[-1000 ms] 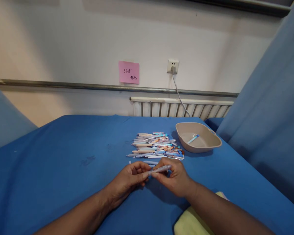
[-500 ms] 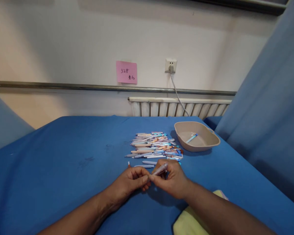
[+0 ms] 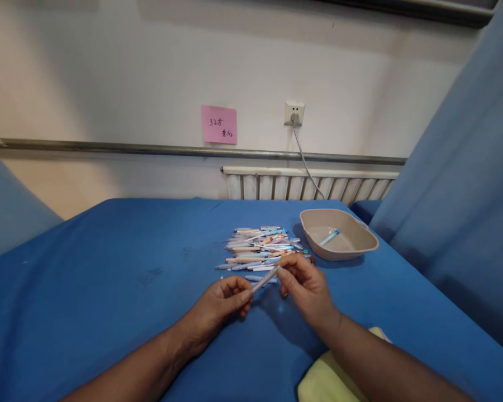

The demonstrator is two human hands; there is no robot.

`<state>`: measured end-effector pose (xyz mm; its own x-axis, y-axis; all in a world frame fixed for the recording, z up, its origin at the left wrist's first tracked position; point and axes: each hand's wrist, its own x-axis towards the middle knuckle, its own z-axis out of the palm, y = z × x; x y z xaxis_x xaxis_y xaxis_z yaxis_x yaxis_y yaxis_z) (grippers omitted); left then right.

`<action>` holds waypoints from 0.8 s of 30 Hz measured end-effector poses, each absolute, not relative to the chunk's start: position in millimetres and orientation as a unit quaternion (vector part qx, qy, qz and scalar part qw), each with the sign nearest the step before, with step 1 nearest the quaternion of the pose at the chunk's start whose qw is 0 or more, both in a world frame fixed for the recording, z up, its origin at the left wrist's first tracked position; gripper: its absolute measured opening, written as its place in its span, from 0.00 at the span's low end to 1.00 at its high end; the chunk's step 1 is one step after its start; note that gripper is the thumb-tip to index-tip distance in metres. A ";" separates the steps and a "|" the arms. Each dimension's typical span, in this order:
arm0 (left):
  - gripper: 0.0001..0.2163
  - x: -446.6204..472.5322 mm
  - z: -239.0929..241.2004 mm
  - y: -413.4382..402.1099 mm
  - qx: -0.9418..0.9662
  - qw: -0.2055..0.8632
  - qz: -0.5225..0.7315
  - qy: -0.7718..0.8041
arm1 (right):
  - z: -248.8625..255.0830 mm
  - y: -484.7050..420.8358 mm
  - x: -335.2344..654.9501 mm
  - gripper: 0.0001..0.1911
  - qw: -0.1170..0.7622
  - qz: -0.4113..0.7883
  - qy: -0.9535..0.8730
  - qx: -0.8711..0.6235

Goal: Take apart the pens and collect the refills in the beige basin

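Observation:
Between my two hands a pale, light-coloured pen is held at a slant above the blue cloth. My left hand pinches its lower end between thumb and fingers. The upper end is in the fingertips of my right hand, closed around it. Just beyond my hands lies a pile of pens in white, blue, peach and orange. A lavender-blue pen lies apart in front of the pile, partly hidden behind the held pen.
Right of the pile stands a beige plastic basin with one light-blue pen inside. A yellow cloth lies under my right forearm. Blue curtains hang at both sides, and a radiator runs along the wall behind.
My right hand has moved up and right along the pen to its upper end, away from my left hand. More of the pen's length now shows between them.

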<state>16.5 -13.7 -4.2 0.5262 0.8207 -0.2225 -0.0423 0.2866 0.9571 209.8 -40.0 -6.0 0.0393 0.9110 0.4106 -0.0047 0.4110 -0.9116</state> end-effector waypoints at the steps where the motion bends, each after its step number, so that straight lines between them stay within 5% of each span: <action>1: 0.13 16.5 -3.4 -13.4 0.513 0.705 0.306 0.383 | -6.7 -38.4 211.4 0.09 0.616 0.375 -0.572 -0.390; 24: 0.12 15.1 0.2 -14.0 0.519 0.711 0.293 0.373 | 0.0 -34.2 215.4 0.15 0.631 0.442 -0.504 -0.392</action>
<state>15.1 -14.0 0.2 0.5496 0.8043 -0.2260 -0.0306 0.2897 0.9566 215.4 -34.2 0.0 0.1029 0.9516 0.2895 -0.1626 0.3032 -0.9389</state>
